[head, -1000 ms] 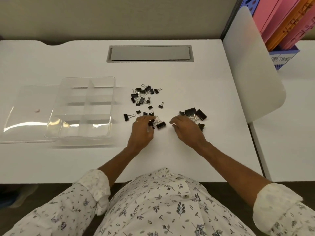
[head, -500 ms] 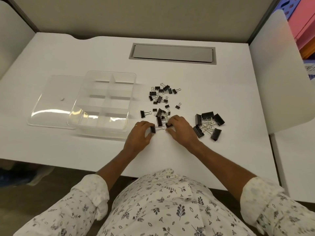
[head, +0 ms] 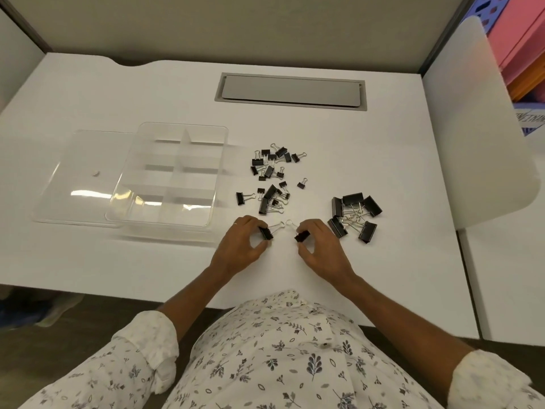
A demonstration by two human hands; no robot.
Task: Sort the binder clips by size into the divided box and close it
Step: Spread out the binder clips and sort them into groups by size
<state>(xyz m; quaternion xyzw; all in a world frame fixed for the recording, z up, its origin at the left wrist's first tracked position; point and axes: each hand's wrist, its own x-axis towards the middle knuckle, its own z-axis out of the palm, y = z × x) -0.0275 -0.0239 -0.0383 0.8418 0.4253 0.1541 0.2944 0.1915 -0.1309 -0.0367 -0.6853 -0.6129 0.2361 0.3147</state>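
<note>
A clear divided box (head: 165, 175) stands open on the white desk (head: 398, 261), its compartments bare. Its clear lid (head: 79, 172) lies flat to its left. Black binder clips lie right of the box: several small ones (head: 272, 163) at the back, a mixed cluster (head: 269, 199) nearer me, several large ones (head: 354, 214) to the right. My left hand (head: 241, 246) pinches a medium clip (head: 266, 232) in front of the cluster. My right hand (head: 321, 246) pinches another medium clip (head: 301, 236). Both clips' wire handles point toward each other, just apart.
A grey cable-tray cover (head: 292, 91) is set into the desk at the back. A white divider panel (head: 477, 113) rises at the right, with coloured file holders (head: 525, 39) behind it. The desk's front edge runs just below my wrists.
Both hands have drawn back toward me from the mixed cluster, each pulling out one medium clip. The hands have also moved slightly apart. The camera view has shifted.
</note>
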